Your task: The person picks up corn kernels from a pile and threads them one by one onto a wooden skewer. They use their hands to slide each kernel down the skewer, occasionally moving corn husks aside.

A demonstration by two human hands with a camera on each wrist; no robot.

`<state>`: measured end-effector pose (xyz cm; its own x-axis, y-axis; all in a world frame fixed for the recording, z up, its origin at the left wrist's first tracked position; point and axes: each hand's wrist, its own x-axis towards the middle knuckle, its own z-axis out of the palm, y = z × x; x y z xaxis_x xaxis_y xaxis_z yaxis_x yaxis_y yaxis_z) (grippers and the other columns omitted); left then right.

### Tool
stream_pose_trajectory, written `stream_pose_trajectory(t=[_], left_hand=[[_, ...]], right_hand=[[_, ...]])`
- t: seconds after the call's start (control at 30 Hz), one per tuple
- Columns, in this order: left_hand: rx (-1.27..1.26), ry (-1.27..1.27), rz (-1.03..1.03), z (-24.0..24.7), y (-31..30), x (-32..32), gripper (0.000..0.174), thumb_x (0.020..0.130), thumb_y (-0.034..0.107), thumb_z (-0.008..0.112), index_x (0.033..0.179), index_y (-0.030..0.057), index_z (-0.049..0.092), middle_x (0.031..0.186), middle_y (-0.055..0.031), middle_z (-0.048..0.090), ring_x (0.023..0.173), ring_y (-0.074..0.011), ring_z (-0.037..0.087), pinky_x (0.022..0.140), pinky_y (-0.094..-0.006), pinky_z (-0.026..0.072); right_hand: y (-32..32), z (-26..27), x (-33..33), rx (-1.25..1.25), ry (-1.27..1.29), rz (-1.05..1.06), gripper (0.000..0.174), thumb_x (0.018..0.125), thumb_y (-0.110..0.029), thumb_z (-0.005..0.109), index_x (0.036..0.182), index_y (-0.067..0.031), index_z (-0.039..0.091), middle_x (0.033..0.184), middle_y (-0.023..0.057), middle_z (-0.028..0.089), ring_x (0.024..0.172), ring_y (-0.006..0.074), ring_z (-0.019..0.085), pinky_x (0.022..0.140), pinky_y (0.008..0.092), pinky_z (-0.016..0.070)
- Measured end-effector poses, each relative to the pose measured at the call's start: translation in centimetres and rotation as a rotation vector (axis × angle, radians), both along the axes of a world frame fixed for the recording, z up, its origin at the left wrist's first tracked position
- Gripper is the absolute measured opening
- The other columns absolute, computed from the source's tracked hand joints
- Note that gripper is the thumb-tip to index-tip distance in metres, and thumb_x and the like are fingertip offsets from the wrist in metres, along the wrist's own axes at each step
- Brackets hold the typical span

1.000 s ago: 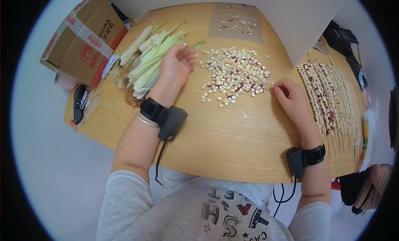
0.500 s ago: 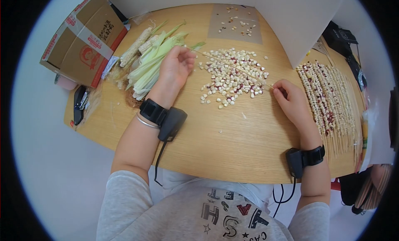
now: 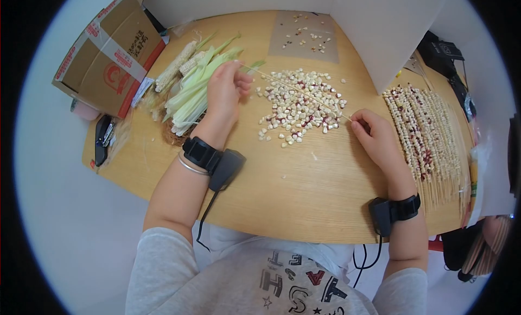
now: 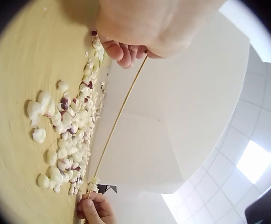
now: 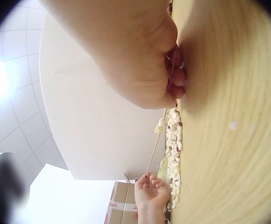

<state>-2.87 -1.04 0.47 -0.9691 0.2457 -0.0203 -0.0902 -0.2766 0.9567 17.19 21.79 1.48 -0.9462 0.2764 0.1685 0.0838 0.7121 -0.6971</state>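
A thin stick point(image 3: 293, 88) slants between the two hands over a pile of loose white and dark red kernels point(image 3: 304, 106). My left hand point(image 3: 223, 92) pinches its upper left end, where the left wrist view shows a dark red kernel point(image 4: 146, 52) at the fingertips. My right hand point(image 3: 377, 138) pinches the lower right end between thumb and finger. A few pale kernels point(image 5: 160, 125) sit on the stick close to the right hand. Right of that hand lie several sticks strung with kernels point(image 3: 420, 128).
Corn cobs point(image 3: 176, 68) and green husks point(image 3: 202, 92) lie left of the pile, beside a cardboard box point(image 3: 111, 60) and a black stapler point(image 3: 102, 138). At the back, scattered kernels rest on a grey sheet point(image 3: 303, 37). A white panel point(image 3: 388, 35) stands behind the strung sticks.
The left hand has turned, its fingers now more curled at the stick's end. The right hand keeps its pinch on the other end. The head view has shifted slightly.
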Motion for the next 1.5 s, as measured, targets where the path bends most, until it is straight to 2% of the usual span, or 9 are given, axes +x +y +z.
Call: stream_pose_trajectory(t=[0.47, 0.57, 0.73, 0.93, 1.07, 1.13, 1.17, 1.3, 1.5], left_hand=[[0.027, 0.029, -0.096, 0.0, -0.3, -0.4, 0.020, 0.088, 0.022, 0.049, 0.091, 0.0038, 0.057, 0.063, -0.0046, 0.056, 0.054, -0.0102, 0.047, 0.051, -0.0229, 0.0370], [0.070, 0.003, -0.107, -0.2, -0.3, -0.3, 0.019, 0.087, 0.021, 0.049, 0.090, 0.0035, 0.057, 0.063, -0.0059, 0.056, 0.054, -0.0108, 0.047, 0.050, -0.0232, 0.0375], [0.162, -0.135, -0.157, 0.5, -0.5, -0.1, 0.026, 0.087, 0.029, 0.051, 0.098, 0.0054, 0.056, 0.064, -0.0056, 0.056, 0.056, -0.0115, 0.049, 0.052, -0.0235, 0.0380], [0.168, -0.211, -0.148, -1.3, 0.0, -0.7, 0.029, 0.087, 0.029, 0.050, 0.098, 0.0028, 0.055, 0.067, -0.0075, 0.057, 0.057, -0.0124, 0.051, 0.054, -0.0236, 0.0415], [0.093, -0.105, -0.212, -1.2, 0.3, 0.0, 0.027, 0.088, 0.027, 0.049, 0.096, 0.0012, 0.054, 0.068, -0.0088, 0.058, 0.056, -0.0128, 0.052, 0.051, -0.0227, 0.0427], [-0.060, 0.048, -0.261, -1.5, 0.6, 0.4, 0.027, 0.088, 0.027, 0.049, 0.097, 0.0026, 0.055, 0.070, -0.0086, 0.058, 0.059, -0.0128, 0.054, 0.052, -0.0230, 0.0429], [-0.078, 0.085, -0.247, -1.8, 1.0, 0.5, 0.026, 0.088, 0.026, 0.048, 0.091, 0.0017, 0.056, 0.068, -0.0082, 0.058, 0.055, -0.0118, 0.053, 0.049, -0.0221, 0.0419], [-0.163, 0.176, -0.179, -2.0, 1.7, 0.8, 0.026, 0.088, 0.024, 0.046, 0.085, 0.0006, 0.057, 0.063, -0.0071, 0.058, 0.049, -0.0101, 0.051, 0.044, -0.0208, 0.0400], [-0.236, 0.242, -0.126, -2.5, 2.4, 1.7, 0.021, 0.085, 0.021, 0.049, 0.078, 0.0029, 0.058, 0.061, -0.0041, 0.057, 0.049, -0.0088, 0.049, 0.044, -0.0201, 0.0392]], right_hand=[[0.2, -0.3, 0.1, 0.036, 0.016, -0.022, 0.012, 0.082, -0.011, 0.057, 0.087, -0.0006, 0.059, 0.074, 0.0144, 0.060, 0.068, 0.0253, 0.057, 0.062, 0.0331, 0.0452], [0.3, -0.4, 0.0, 0.032, 0.010, -0.033, 0.013, 0.082, -0.013, 0.056, 0.087, -0.0012, 0.059, 0.075, 0.0151, 0.060, 0.068, 0.0273, 0.057, 0.063, 0.0343, 0.0453], [0.3, -0.6, -0.1, 0.058, 0.051, -0.002, 0.015, 0.083, -0.016, 0.054, 0.086, -0.0031, 0.060, 0.080, 0.0161, 0.061, 0.076, 0.0335, 0.058, 0.067, 0.0391, 0.0453], [0.7, -1.1, -0.2, 0.084, 0.037, 0.012, 0.019, 0.083, -0.022, 0.052, 0.086, -0.0048, 0.061, 0.081, 0.0157, 0.062, 0.077, 0.0332, 0.058, 0.068, 0.0406, 0.0454], [0.8, -0.9, -0.1, 0.063, -0.005, -0.029, 0.026, 0.086, -0.029, 0.050, 0.088, -0.0069, 0.063, 0.078, 0.0134, 0.063, 0.075, 0.0316, 0.059, 0.066, 0.0390, 0.0452], [0.8, -1.4, -0.2, 0.041, 0.039, -0.044, 0.028, 0.086, -0.031, 0.050, 0.088, -0.0074, 0.064, 0.078, 0.0134, 0.063, 0.075, 0.0313, 0.059, 0.066, 0.0389, 0.0451], [1.0, -1.6, -0.2, 0.020, 0.077, -0.065, 0.029, 0.086, -0.033, 0.049, 0.089, -0.0078, 0.064, 0.077, 0.0133, 0.063, 0.074, 0.0310, 0.059, 0.065, 0.0388, 0.0450], [0.7, -1.9, -0.5, 0.064, 0.100, -0.137, 0.030, 0.085, -0.034, 0.051, 0.086, -0.0081, 0.065, 0.073, 0.0132, 0.062, 0.071, 0.0313, 0.059, 0.062, 0.0401, 0.0447], [0.4, -2.4, -0.8, 0.164, 0.161, -0.159, 0.029, 0.085, -0.032, 0.050, 0.082, -0.0058, 0.063, 0.070, 0.0149, 0.061, 0.069, 0.0327, 0.058, 0.061, 0.0419, 0.0439]])
